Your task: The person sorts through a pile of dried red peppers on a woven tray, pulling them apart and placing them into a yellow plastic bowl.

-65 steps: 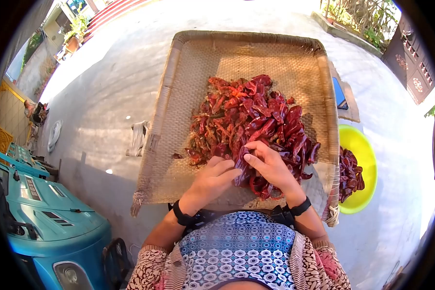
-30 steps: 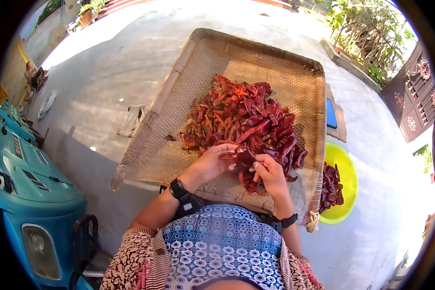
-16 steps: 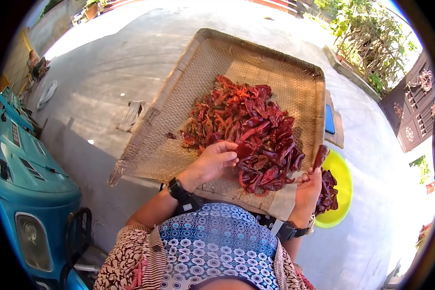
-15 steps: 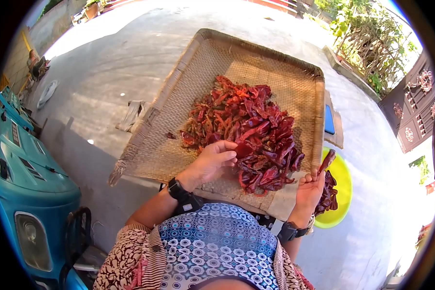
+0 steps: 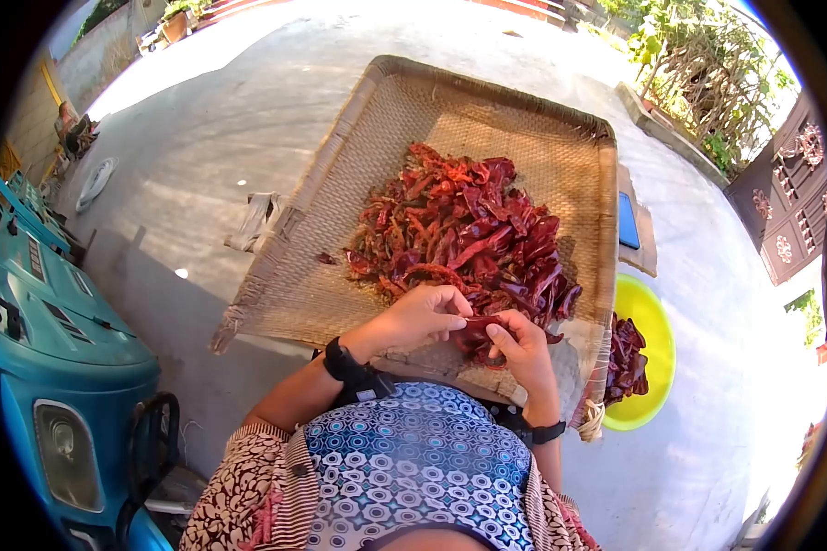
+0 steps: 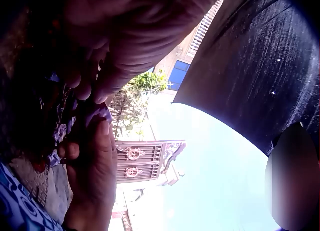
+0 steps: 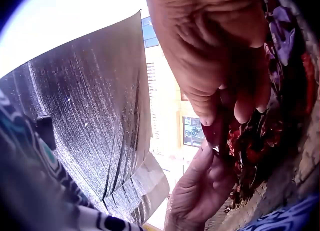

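Over the near edge of a heap of dried red chili peppers [image 5: 487, 230], both hands meet at one dark red chili pepper [image 5: 480, 327]. My left hand [image 5: 421, 321] pinches its left end between thumb and fingers. From the other side, my right hand [image 5: 526, 354] grips it with the thumb on top. Close up in the right wrist view, the pepper [image 7: 215, 133] spans the small gap between the two hands' fingertips. Its lower part is hidden by fingers. The heap lies in a shallow woven tray [image 5: 340, 266] with a raised rim.
A yellow-green basin [image 5: 657, 367] with more dark red peppers stands right of the tray. Beyond the tray's right rim, a blue phone-like object [image 5: 628, 220] lies on cardboard [image 5: 645, 243]. A turquoise vehicle [image 5: 73, 358] stands at the left. A grey cloth [image 5: 251, 222] lies on the ground.
My right hand, which held a pepper out near the basin half a second ago, has moved left to meet my left hand. Both now hold one pepper; my left hand has shifted slightly right and down.
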A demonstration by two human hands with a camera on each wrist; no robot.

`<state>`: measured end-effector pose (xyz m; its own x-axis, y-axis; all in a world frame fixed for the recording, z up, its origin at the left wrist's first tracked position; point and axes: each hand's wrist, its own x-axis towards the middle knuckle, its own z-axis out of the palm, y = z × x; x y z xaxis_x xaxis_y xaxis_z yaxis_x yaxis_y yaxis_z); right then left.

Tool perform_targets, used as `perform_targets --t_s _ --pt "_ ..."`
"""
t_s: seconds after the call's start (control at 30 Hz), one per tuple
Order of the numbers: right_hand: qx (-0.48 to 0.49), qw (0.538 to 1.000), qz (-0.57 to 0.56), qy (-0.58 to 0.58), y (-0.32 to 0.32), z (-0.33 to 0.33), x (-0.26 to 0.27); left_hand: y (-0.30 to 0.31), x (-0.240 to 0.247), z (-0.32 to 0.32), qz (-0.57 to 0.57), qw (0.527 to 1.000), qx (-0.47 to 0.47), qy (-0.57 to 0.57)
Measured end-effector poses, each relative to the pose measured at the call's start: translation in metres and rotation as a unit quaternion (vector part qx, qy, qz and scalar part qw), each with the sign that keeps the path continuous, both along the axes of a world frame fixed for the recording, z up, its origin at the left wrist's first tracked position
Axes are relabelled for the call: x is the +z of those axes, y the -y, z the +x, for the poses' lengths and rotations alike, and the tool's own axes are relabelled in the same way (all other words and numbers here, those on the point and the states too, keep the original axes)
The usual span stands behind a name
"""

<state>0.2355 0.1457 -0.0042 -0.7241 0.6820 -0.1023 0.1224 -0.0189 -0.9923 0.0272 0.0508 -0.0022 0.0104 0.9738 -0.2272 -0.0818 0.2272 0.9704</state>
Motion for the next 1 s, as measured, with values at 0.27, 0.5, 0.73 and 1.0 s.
perform_targets --t_s 0.27,0.5,0.73,1.0 --pt "-0.263 0.950 -0.049 -0.159 -0.045 0.064 -0.006 -0.005 -0.009 -0.036 0.105 0.807 0.231 -0.534" --pt "-0.360 0.806 -0.232 -0.408 -0.058 0.098 -0.011 -0.010 -0.025 -0.048 0.132 0.798 0.230 -0.542" --pt "-0.181 0.953 -0.077 -0.232 -0.030 0.050 -0.007 -0.001 0.010 -0.043 0.136 0.831 0.267 -0.469" --pt "0.031 0.998 0.059 0.001 -0.006 -0.014 0.011 -0.011 0.024 0.002 0.133 0.963 0.162 -0.169"
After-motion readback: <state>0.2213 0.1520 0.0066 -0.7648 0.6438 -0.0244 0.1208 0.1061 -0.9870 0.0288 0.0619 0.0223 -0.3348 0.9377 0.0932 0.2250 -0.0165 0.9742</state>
